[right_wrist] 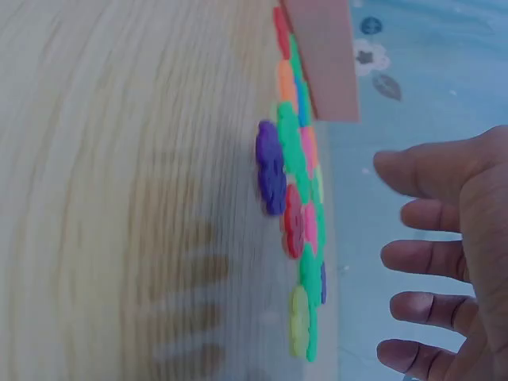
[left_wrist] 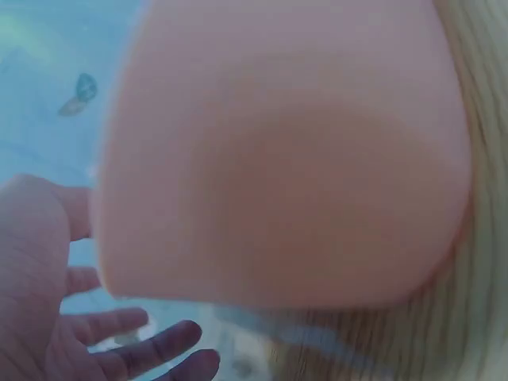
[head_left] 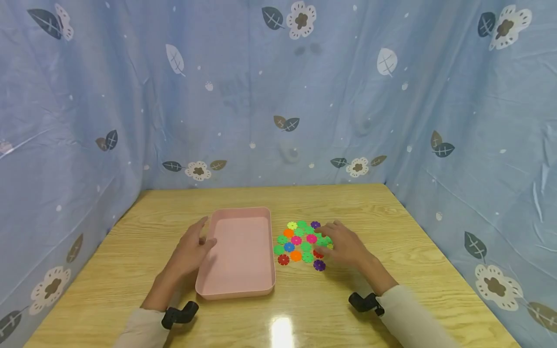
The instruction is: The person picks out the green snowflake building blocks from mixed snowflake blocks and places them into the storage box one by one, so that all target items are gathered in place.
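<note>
A shallow pink tray [head_left: 238, 251] lies on the table, left of centre. At its left side is my left hand [head_left: 190, 250], thumb reaching over the rim in the head view and the other fingers outside. Those fingers [left_wrist: 151, 353] look loosely spread in the left wrist view. To the right of the tray lies a flat cluster of small flower-shaped plastic pieces, among them a blue piece [head_left: 289, 247], an orange piece [head_left: 296, 255] and a purple piece [head_left: 319, 265]. My right hand [head_left: 347, 245] hovers over the cluster's right side, fingers apart and holding nothing; it hides some pieces.
The wooden table [head_left: 339, 314] carries the tray and the pieces. A blue floral curtain [head_left: 243, 96] surrounds it at the back and both sides. Black wrist cameras are strapped on the left wrist [head_left: 179, 315] and the right wrist [head_left: 365, 303].
</note>
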The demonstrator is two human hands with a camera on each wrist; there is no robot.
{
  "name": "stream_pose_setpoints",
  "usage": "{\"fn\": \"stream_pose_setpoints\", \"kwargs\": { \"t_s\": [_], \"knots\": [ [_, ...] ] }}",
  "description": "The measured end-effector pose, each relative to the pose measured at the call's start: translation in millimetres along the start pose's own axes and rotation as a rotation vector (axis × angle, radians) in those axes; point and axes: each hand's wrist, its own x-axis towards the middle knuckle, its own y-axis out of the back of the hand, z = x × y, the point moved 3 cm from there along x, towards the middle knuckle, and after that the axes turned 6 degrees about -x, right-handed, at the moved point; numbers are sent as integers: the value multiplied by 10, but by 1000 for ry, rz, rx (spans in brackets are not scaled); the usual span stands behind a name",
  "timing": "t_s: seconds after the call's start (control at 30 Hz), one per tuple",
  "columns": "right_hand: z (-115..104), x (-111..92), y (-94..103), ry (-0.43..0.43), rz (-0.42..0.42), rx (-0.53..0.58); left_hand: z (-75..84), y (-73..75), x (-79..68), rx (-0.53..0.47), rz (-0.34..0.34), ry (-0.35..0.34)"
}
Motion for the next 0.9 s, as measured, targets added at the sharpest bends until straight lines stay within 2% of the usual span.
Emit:
{"fn": "stream_pose_setpoints", "kwargs": {
  "t_s": [0.17,0.3,0.43,0.63,0.77,0.9],
  "knots": [
    [-50,10,-47,-39,-30,71,-67,-28,-36,-188,3,89],
    [-73,0,-95,-66,-51,112,-101,-77,-68,-261,0,137],
    [-86,-35,-148,-63,-34,126,-128,-102,-86,-310,10,132],
    [-128,-36,-195,-1,4,127,-179,-142,-132,-333,53,145],
    [-150,-17,-238,31,5,130,-205,-145,-155,-361,103,144],
    [-146,-41,-282,28,-16,133,-225,-153,-164,-407,107,136]
  ]
}}
